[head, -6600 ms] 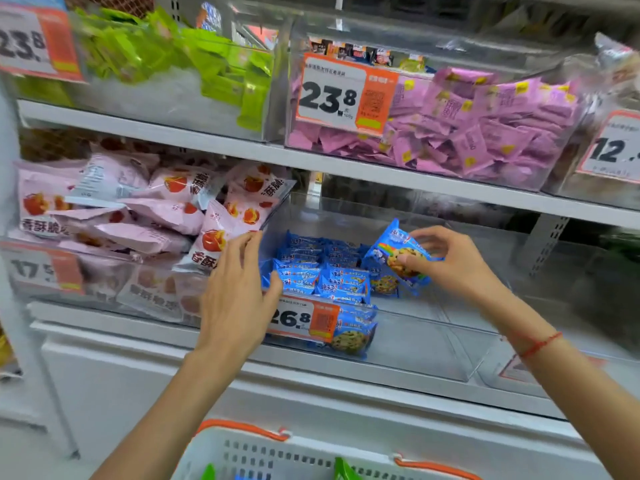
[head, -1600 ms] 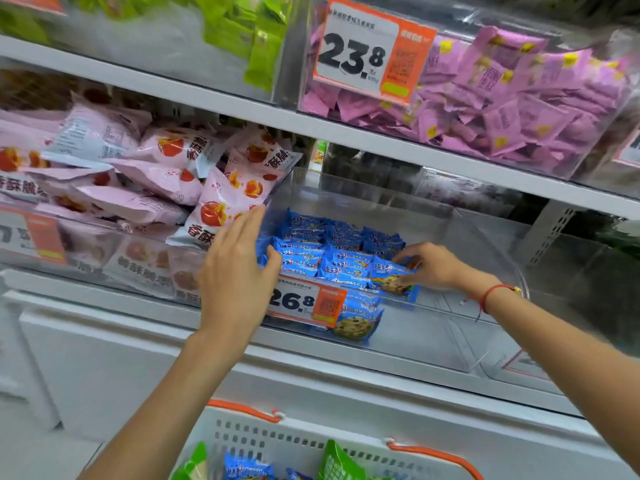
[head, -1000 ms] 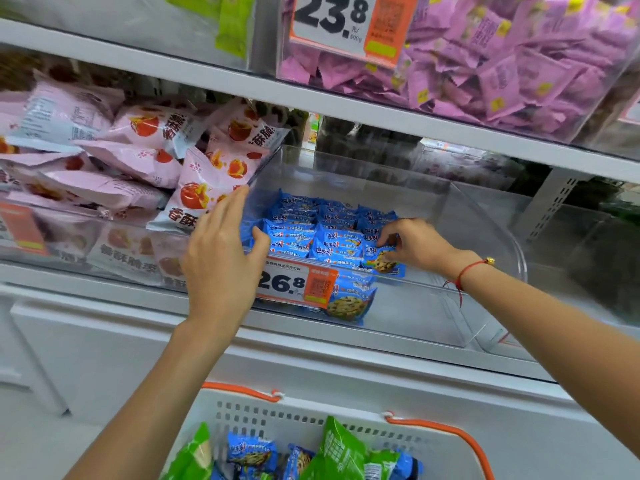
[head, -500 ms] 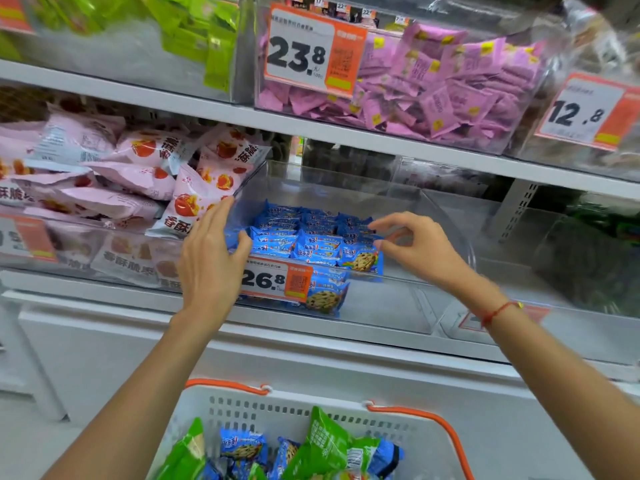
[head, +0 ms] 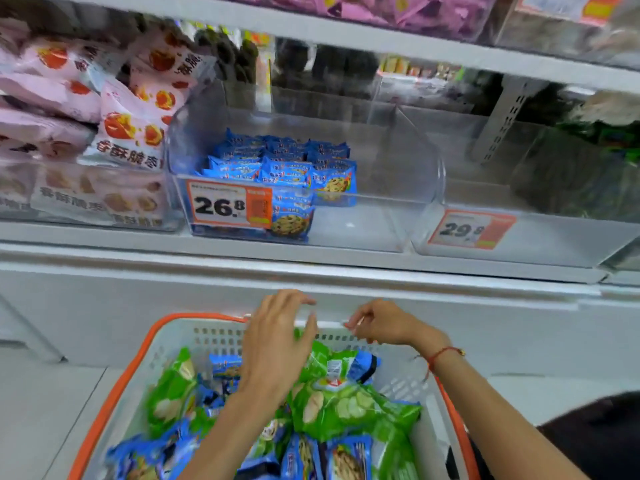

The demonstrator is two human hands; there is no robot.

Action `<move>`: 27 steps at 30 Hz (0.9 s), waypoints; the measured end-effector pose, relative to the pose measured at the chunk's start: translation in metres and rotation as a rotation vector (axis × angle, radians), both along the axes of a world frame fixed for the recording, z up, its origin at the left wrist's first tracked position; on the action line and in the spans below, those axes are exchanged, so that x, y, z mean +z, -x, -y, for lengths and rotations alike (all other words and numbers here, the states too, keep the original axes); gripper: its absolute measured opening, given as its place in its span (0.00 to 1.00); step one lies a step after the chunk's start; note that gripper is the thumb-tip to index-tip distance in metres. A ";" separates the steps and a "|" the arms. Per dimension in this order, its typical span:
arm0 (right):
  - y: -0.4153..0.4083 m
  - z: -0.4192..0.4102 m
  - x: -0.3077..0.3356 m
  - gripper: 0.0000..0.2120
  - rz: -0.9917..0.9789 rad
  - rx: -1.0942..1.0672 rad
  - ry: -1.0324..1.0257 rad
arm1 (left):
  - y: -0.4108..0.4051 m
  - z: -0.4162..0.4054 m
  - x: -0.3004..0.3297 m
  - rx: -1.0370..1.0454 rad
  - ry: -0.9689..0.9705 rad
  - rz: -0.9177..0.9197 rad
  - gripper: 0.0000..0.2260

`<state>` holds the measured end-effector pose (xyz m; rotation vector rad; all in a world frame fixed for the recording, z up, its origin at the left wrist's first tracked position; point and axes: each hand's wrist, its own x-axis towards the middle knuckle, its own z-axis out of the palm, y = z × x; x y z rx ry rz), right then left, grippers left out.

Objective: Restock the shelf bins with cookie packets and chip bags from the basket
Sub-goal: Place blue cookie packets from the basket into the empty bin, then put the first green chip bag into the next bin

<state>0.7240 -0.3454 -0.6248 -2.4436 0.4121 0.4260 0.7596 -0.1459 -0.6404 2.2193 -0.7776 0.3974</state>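
A white basket with an orange rim (head: 114, 386) stands below the shelf, holding green chip bags (head: 346, 407) and blue cookie packets (head: 346, 459). My left hand (head: 277, 344) hovers over the basket with fingers spread and holds nothing. My right hand (head: 384, 323) hangs above the basket's far edge, fingers loosely curled and empty. On the shelf, a clear bin (head: 398, 188) with a 26.8 price tag holds rows of blue cookie packets (head: 287, 164) in its left half.
Pink snack bags (head: 131, 126) fill the bin to the left. A clear bin with a 29.8 tag (head: 471, 230) stands to the right. An upper shelf with purple packets (head: 398, 12) runs overhead. A white cabinet front (head: 173, 296) lies behind the basket.
Both hands have left the cookie bin and dropped down to the basket. The view has tilted downward, showing more of the basket's contents.
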 end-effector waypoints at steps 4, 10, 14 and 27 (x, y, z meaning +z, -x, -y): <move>0.011 -0.005 -0.062 0.14 -0.192 -0.068 0.129 | 0.010 0.014 -0.052 -0.233 -0.492 -0.334 0.16; 0.012 -0.018 -0.068 0.26 -0.254 -0.139 -0.094 | 0.012 0.009 -0.086 -0.271 -0.602 -0.547 0.23; 0.012 -0.020 -0.062 0.42 -0.423 -0.091 -0.069 | 0.011 -0.002 -0.075 -0.066 -0.719 -0.754 0.33; 0.023 -0.032 -0.013 0.41 -0.497 0.253 0.102 | 0.017 -0.011 -0.033 -0.360 -0.175 -1.266 0.31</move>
